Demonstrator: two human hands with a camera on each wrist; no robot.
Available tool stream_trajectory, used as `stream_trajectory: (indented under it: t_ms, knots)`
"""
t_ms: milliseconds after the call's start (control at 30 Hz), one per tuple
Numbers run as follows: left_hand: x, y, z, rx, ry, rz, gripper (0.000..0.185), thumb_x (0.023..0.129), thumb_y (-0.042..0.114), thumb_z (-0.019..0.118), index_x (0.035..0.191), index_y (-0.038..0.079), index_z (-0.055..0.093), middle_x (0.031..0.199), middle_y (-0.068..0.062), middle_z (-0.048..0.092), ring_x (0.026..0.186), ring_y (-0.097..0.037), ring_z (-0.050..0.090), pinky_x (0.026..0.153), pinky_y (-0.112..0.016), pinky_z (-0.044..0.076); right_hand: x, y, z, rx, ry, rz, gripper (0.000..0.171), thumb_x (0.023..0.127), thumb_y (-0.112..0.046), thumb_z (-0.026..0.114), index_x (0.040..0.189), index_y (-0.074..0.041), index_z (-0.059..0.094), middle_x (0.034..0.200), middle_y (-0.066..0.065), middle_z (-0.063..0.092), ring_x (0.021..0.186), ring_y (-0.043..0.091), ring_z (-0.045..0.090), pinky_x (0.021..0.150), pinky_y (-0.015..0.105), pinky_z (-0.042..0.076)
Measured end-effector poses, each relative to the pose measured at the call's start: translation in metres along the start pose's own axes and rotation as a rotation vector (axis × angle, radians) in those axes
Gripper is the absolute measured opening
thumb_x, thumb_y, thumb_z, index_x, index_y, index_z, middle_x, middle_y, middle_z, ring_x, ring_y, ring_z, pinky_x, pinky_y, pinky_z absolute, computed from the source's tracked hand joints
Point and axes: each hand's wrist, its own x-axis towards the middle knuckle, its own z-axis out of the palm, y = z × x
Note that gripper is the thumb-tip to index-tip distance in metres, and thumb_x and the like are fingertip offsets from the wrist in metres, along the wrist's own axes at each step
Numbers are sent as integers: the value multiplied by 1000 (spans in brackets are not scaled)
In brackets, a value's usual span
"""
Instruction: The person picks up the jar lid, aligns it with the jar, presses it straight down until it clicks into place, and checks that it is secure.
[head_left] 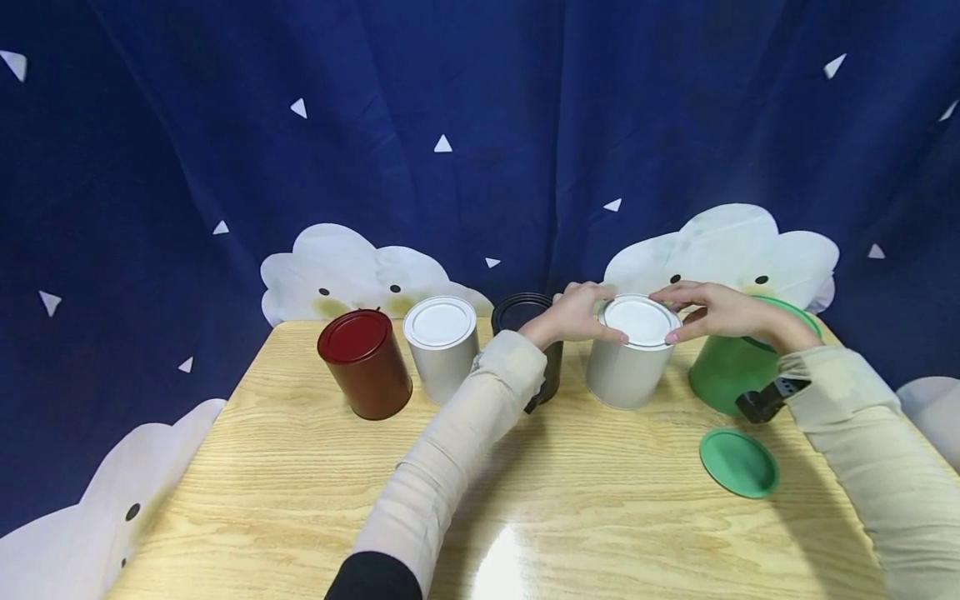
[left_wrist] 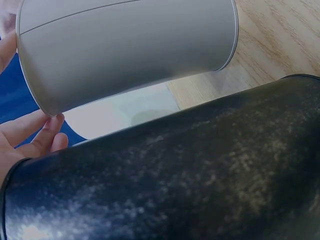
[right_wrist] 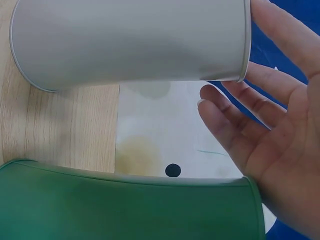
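A white can [head_left: 628,373] with a round white lid [head_left: 641,320] stands upright on the table. From the left, my left hand [head_left: 576,312] holds the lid's rim, thumb at the front and fingers behind. My right hand [head_left: 712,310] grips the opposite side of the rim, with thumb and index fingertips right at the edge in the right wrist view. Beneath the left wrist is a black can [head_left: 553,367], partly hidden by that arm. A green can [head_left: 723,371] stands under the right wrist, its top partly covered. Its matching green lid [head_left: 738,463] lies on the table in front.
Left of the black can is a second white can [head_left: 441,354] with its lid on. Farther left stands a dark red can [head_left: 367,367], also lidded. The wooden table [head_left: 315,500] ends at a blue curtain [head_left: 480,125] printed with clouds and white triangles.
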Motion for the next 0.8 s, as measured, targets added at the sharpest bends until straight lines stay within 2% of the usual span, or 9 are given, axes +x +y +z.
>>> stream_trajectory:
  t_ms: [233,500,800]
  knots:
    - [1,1,2,8,15,-15,58,74,40,72,124,15,57,128,-3,51,114,-23,40,80,-32,30,-1,3,0,-25,38,-34,57,80,-17,70,128,3,48,123,16,47,104,28,48,83,40,46]
    - [1,4,0,4,15,-53,57,74,39,72,123,14,58,128,-2,51,115,-23,40,81,-33,30,-2,2,0,-34,70,-56,54,78,-13,72,125,5,52,119,18,51,98,21,52,80,37,48]
    - [2,6,-3,33,-34,-50,57,75,40,71,124,14,58,126,-3,52,114,-22,40,82,-34,29,1,1,0,-27,40,-66,53,78,-8,71,124,10,50,118,22,51,101,32,52,81,45,46]
